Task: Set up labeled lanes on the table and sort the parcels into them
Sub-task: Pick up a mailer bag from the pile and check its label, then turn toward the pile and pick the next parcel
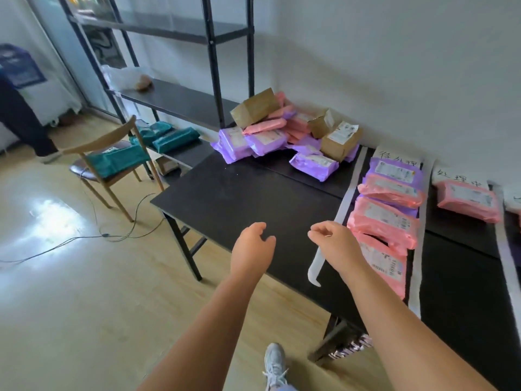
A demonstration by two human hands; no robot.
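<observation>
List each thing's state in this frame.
Left hand: empty, fingers loosely curled.
Right hand: empty, fingers loosely curled.
Heap of purple, pink and brown parcels: piled outside the lanes.
Row of pink and purple mailers: lying flat in first lane.
Single pink mailer: flat in second lane.
White paper strip: near end overhanging black table.

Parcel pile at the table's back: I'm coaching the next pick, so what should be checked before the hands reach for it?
1. Left hand free: ok, holds nothing.
2. Right hand free: ok, loosely curled, nothing seen in it.
3. Parcel pile has unsorted parcels: ok.
4. Table bare between hands and pile: ok.
5. Room among first lane's parcels: not ok, they overlap from label to near edge.
6. Room below second lane's pink parcel: ok.
</observation>
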